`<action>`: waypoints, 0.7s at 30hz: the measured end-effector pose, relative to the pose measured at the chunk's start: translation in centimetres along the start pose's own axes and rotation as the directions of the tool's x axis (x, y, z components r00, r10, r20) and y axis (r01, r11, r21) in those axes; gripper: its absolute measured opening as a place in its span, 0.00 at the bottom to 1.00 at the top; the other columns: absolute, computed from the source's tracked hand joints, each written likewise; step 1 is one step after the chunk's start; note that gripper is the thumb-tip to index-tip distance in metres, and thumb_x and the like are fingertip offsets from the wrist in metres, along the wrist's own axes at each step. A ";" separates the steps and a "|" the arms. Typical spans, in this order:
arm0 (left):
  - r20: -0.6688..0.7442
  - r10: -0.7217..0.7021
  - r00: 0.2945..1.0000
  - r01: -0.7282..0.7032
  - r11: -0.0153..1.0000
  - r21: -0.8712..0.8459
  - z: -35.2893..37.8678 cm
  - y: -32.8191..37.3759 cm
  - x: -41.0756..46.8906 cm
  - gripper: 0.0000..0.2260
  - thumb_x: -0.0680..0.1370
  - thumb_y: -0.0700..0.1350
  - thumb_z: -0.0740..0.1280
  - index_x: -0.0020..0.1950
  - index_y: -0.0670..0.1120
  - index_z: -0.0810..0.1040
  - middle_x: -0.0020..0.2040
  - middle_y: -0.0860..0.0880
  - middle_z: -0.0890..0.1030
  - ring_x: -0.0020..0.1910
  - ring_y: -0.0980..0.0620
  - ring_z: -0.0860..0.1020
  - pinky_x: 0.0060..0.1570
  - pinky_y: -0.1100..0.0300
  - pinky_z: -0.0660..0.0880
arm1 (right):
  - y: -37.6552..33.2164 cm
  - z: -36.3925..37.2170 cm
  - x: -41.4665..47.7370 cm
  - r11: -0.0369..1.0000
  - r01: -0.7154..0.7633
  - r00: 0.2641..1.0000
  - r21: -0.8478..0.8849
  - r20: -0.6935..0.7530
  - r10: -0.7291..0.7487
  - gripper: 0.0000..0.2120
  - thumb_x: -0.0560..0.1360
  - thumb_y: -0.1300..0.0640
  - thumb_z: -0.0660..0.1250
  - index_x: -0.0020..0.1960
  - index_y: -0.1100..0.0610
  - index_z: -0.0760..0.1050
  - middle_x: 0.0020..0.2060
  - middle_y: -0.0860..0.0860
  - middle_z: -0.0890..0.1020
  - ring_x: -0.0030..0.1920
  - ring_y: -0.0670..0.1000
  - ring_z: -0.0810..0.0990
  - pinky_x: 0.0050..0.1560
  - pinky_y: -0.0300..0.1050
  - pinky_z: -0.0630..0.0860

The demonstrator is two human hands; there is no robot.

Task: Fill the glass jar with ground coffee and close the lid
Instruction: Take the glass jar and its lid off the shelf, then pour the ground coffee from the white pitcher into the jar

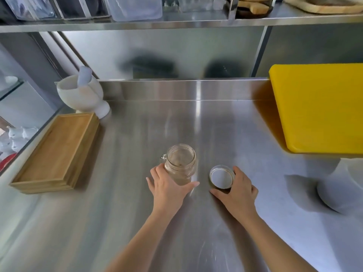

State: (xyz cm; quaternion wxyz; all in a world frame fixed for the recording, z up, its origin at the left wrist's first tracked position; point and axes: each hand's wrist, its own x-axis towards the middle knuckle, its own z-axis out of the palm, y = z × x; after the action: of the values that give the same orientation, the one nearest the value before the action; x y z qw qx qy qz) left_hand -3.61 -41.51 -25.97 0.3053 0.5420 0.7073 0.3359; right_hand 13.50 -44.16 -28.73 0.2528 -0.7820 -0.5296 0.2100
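Observation:
A clear glass jar [181, 160] with a small handle stands upright and open on the steel counter [121, 193], near the middle. It looks nearly empty, with a faint speck at the bottom. My left hand [169, 188] wraps around its near side. To the right, the round metal lid [221, 176] lies with its pale inside facing up. My right hand [238, 190] grips the lid's edge between thumb and fingers. No ground coffee is in view.
A wooden tray [57, 152] lies at the left, with a white mortar and pestle [82, 91] behind it. A yellow cutting board [320, 108] sits at the back right. White bowls [341, 185] stand at the right edge. A shelf [176, 24] hangs overhead.

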 end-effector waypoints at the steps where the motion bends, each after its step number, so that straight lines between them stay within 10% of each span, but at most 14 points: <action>1: -0.014 -0.006 1.000 0.006 1.000 0.016 -0.1 0.2 -0.3 0.48 0.57 0.57 0.79 0.69 0.44 0.59 0.64 0.50 0.63 0.71 0.52 0.58 0.75 0.48 0.42 | -0.1 -0.1 -0.3 1.000 0.030 0.999 0.007 -0.014 -0.030 0.42 0.65 0.44 0.76 0.72 0.54 0.58 0.69 0.50 0.67 0.70 0.51 0.62 0.66 0.48 0.55; 8: -0.037 0.013 0.999 -0.026 0.926 -0.377 -3.4 0.5 -1.2 0.44 0.62 0.71 0.61 0.73 0.55 0.56 0.72 0.58 0.60 0.75 0.57 0.52 0.75 0.50 0.49 | -3.9 -0.4 -1.0 0.939 0.144 0.962 0.313 0.176 -0.207 0.43 0.67 0.49 0.77 0.73 0.51 0.56 0.69 0.48 0.66 0.69 0.50 0.59 0.69 0.48 0.57; 21: 0.084 0.096 0.992 -0.083 0.986 -0.145 -3.8 0.4 -1.6 0.37 0.63 0.73 0.53 0.69 0.58 0.65 0.73 0.57 0.64 0.67 0.71 0.58 0.72 0.54 0.31 | -6.1 0.6 0.8 0.901 0.119 0.912 0.416 0.313 -0.265 0.38 0.54 0.36 0.75 0.60 0.33 0.63 0.59 0.39 0.76 0.64 0.48 0.70 0.66 0.55 0.69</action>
State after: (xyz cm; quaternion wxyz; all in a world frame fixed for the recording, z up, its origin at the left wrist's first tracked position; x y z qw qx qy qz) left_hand -6.08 -43.59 -23.31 0.3591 0.5651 0.6420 0.3735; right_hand 9.00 -41.42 -25.46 0.3206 -0.6070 -0.5905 0.4245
